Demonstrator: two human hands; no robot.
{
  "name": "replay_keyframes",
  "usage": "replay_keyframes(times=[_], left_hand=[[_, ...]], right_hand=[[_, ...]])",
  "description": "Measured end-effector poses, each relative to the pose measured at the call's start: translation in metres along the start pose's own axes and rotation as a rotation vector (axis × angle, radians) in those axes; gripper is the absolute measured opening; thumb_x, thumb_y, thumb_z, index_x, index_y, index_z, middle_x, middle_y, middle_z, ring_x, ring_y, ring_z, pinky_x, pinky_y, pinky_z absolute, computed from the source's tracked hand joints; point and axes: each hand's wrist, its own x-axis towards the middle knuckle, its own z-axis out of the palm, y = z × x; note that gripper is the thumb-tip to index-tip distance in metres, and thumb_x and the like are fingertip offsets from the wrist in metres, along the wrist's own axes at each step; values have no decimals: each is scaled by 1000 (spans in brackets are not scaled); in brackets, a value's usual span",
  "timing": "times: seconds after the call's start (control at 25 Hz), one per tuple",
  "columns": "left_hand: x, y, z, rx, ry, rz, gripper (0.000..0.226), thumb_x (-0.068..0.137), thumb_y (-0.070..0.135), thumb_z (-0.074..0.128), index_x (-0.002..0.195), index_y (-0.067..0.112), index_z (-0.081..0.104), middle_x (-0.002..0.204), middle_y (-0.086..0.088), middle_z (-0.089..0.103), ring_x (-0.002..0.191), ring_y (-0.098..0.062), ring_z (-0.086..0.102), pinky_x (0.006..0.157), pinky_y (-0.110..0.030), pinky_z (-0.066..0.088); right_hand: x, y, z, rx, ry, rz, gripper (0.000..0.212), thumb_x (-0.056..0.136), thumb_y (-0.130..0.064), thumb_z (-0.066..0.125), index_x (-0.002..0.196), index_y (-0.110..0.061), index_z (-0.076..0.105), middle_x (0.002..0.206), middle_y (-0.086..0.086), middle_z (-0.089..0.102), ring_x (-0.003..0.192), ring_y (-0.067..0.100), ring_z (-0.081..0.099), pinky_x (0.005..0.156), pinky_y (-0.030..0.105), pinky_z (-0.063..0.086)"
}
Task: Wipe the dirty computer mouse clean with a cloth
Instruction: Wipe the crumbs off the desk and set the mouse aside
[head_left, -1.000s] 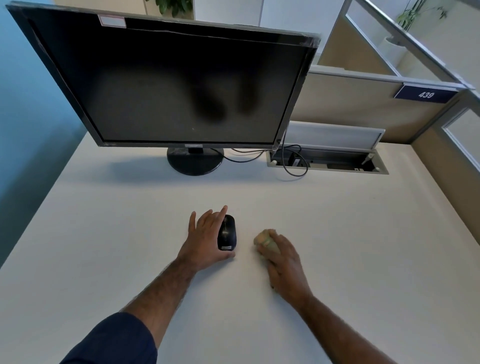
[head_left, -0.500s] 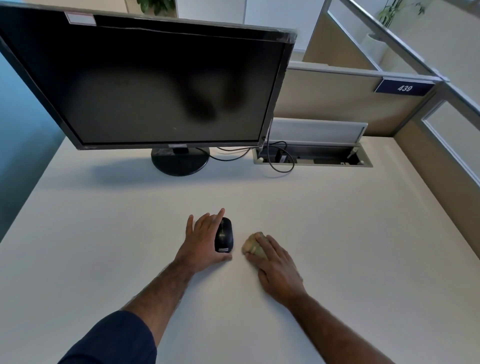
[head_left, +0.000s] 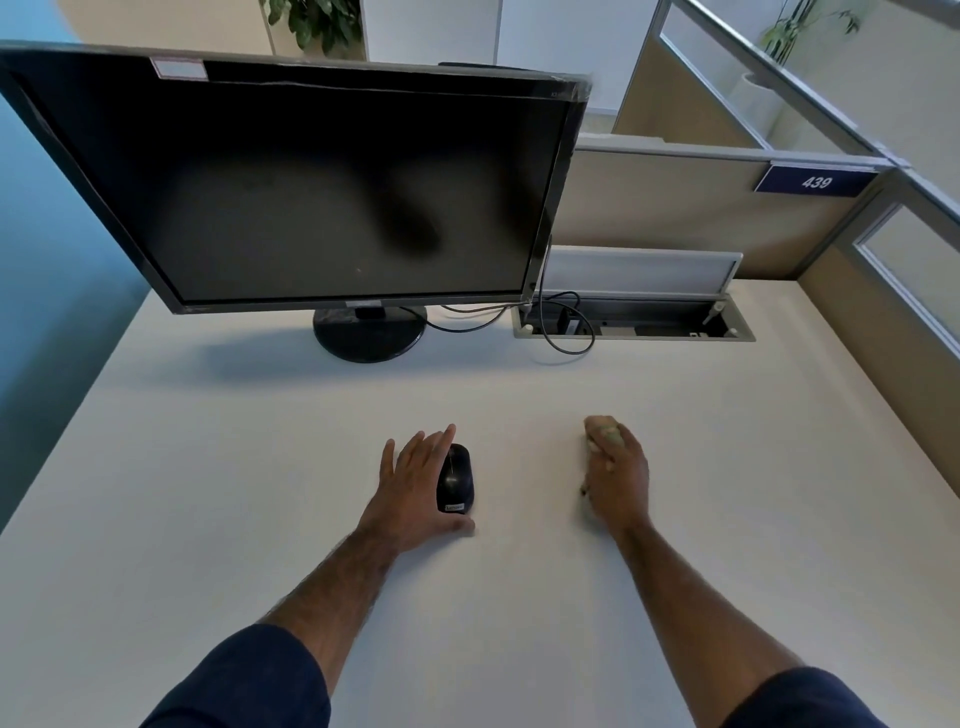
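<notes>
**Mouse braced on the desk, cloth held well to its right**

A black mouse (head_left: 455, 479) is seen lying flat on the white desk (head_left: 249, 467), near the middle of the view, with its label end turned toward the person. It is bracketed by the left hand (head_left: 415, 488). The fingers are stretched out straight on the desk, the index finger is laid along the mouse's left side, and the thumb is extended just past its near end. Nothing is closed round it.

Well apart to the right, a small balled beige cloth (head_left: 602, 431) is gripped by the right hand (head_left: 618, 478). The fingers are curled over it, so that only its far end is left showing. The cloth is kept clear of the mouse, with bare desk between them.

Dark blue sleeves (head_left: 244, 686) are visible at the bottom edge. Farther back, a dark monitor (head_left: 311, 182) is carried on a round black stand (head_left: 370, 335). Cables (head_left: 566, 332) are led from it into an open cable tray (head_left: 634, 325) sunk in the desk. Behind that, a beige partition (head_left: 665, 208) is marked by a blue number plate (head_left: 815, 182) reading 439.
</notes>
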Motion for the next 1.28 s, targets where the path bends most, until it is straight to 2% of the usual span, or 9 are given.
replay_keyframes(times=[0.08,0.16,0.2,0.32,0.4,0.56,0.76,0.92,1.28], left_hand=[[-2,1,0,19,28,12,130,64,96,51,160,34,-9,170,5,3,156,-19,-6,123,-49,-12],[-2,6,2,35,113,22,116,76,94,38,162,29,-4,171,3,-1,156,-19,-9,123,-49,-12],[-2,10,2,47,158,33,108,82,91,33,162,26,-1,171,1,-1,157,-19,-8,124,-49,-11],[4,33,3,111,222,82,95,91,83,24,163,23,6,171,0,1,157,-21,-5,124,-51,-7],[12,52,5,135,212,114,90,94,80,21,163,23,6,171,-1,1,157,-21,-5,125,-51,-7],[33,101,15,162,157,195,85,96,74,17,163,24,1,171,1,-2,157,-21,-8,124,-52,-5],[70,169,28,235,121,263,81,100,63,32,163,24,1,170,-1,2,157,-25,-4,123,-52,-9],[107,225,47,309,86,264,80,101,62,30,161,26,-10,171,-1,-6,156,-23,-13,122,-52,-15],[181,312,95,365,40,270,80,101,60,34,162,29,-7,171,0,-5,156,-23,-13,120,-49,-21]], right_hand=[[5,4,-14,18,13,48,37,91,7,52,114,-11,74,127,2,66,102,26,67,86,30,58],[7,7,-27,5,-11,48,35,93,6,53,119,-8,73,130,2,65,108,31,67,92,42,57],[7,7,-32,1,-14,46,35,93,6,54,119,-7,73,129,1,65,110,31,66,95,42,56],[3,6,-48,-51,-6,21,36,87,13,53,108,-8,74,114,-1,69,108,21,65,91,14,46],[1,4,-62,-27,-11,36,36,84,14,51,100,-11,73,103,0,70,101,20,65,83,9,45],[11,11,-100,-277,-17,-159,43,78,14,57,110,-9,74,114,3,70,106,26,65,93,34,52],[55,42,-139,-430,-33,-189,49,78,10,59,118,-15,72,123,2,68,111,29,61,93,40,53],[100,67,-161,-541,-107,-205,48,85,5,53,123,-22,65,129,-1,62,113,25,54,92,37,51],[189,112,-186,-576,-199,-190,46,94,-7,56,134,-30,57,156,4,40,142,31,36,109,50,43]])
